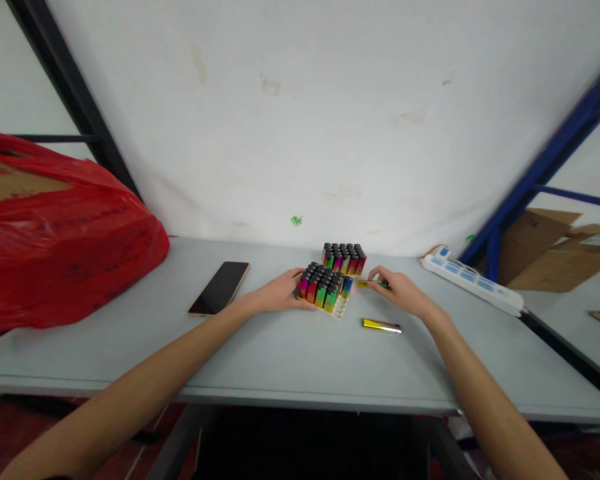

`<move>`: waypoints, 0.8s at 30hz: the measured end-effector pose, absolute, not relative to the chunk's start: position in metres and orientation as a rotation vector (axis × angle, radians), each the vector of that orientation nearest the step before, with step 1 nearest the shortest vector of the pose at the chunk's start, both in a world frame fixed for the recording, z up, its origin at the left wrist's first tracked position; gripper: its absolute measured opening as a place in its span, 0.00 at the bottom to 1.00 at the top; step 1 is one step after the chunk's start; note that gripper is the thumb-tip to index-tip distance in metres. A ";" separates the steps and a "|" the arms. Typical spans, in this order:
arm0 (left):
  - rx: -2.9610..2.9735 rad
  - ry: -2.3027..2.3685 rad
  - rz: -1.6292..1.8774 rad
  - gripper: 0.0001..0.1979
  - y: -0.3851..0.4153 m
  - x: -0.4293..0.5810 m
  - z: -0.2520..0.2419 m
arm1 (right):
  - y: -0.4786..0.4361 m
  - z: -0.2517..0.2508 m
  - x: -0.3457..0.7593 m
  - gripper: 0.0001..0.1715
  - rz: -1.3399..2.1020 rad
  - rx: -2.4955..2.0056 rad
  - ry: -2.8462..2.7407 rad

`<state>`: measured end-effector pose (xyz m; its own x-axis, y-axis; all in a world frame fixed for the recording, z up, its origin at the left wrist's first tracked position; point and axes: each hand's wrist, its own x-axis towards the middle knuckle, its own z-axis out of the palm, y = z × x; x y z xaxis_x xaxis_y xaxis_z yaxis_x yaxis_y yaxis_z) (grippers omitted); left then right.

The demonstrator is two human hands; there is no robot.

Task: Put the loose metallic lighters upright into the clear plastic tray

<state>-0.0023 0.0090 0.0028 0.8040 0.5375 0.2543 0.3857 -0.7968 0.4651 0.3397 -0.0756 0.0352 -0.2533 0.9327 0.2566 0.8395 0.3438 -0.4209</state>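
Note:
My left hand point(281, 292) grips the left side of a pale tray point(339, 308) filled with upright, multicoloured lighters point(321, 291). Bare slots show along the tray's right side. A second block of upright lighters point(345, 259) stands just behind, near the wall. To the right of the tray, my right hand point(391, 287) is closed on a yellow lighter point(363, 284), which lies sideways in its fingertips. Nearer the front, another yellow lighter with a silver top point(381, 326) rests flat on the table.
On the grey table point(290, 360), a dark phone point(220, 288) lies left of my left hand. A red plastic bag point(75, 247) with a carton fills the far left. A white power strip point(473, 279) lies at the right, before cardboard boxes point(555, 257) and a blue frame point(555, 153).

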 end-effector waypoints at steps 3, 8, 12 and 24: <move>2.590 0.703 0.531 0.40 0.009 -0.002 0.002 | -0.071 0.034 0.329 0.24 0.187 -1.493 -2.039; 2.585 0.684 0.551 0.41 0.011 -0.003 0.000 | -0.069 0.028 0.312 0.29 0.337 -1.336 -1.872; 2.604 0.678 0.551 0.41 0.011 -0.003 0.000 | -0.071 0.022 0.303 0.26 0.649 -1.220 -1.793; 2.601 0.711 0.527 0.41 0.009 -0.002 0.002 | -0.083 0.027 0.277 0.34 0.329 -1.434 -1.729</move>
